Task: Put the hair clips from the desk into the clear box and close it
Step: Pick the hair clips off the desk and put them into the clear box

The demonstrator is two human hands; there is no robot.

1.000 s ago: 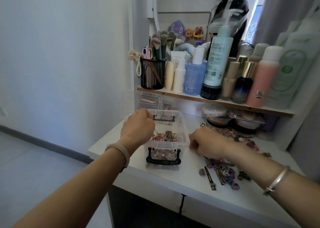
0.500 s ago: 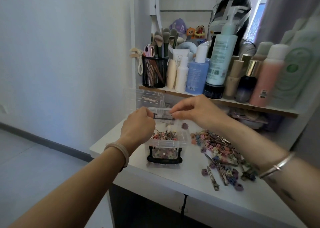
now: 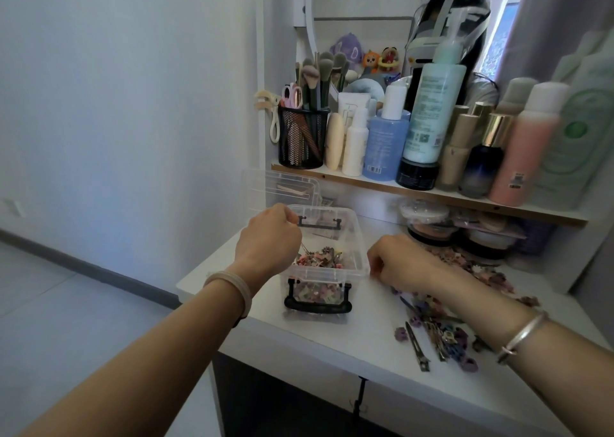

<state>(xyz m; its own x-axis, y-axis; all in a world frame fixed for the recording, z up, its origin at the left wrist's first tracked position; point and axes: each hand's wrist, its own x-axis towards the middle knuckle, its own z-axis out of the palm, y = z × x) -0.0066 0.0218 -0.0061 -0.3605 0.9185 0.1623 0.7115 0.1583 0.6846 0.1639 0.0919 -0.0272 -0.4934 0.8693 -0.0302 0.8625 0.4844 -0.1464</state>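
Open clear box (image 3: 361, 253) stands on white desk (image 3: 299, 340), toward its front-left corner. Black latch (image 3: 317, 307) on near end hangs down. Box is part-filled w/ hair clips (image 3: 317, 259). Clear lid (image 3: 282, 187) is off, sitting behind box to its back-left.

L hand (image 3: 269, 237) is at box's left rim, knuckles up. Fingers are curled under & hidden, so a grip on the rim can't be confirmed.

R hand (image 3: 400, 263) is down on desk just beside box's right wall. Fingers are tucked under at the edge of the loose clips (image 3: 442, 332); can't tell if any is pinched.

Loose clips spread from R hand toward desk's front-right, incl. one long metal clip (image 3: 415, 347).

Hair tie (image 3: 232, 283) on L wrist, silver bangle (image 3: 523, 337) on R wrist.

Shelf (image 3: 432, 194) above desk carries bottles & a black mesh cup (image 3: 300, 140) of brushes.
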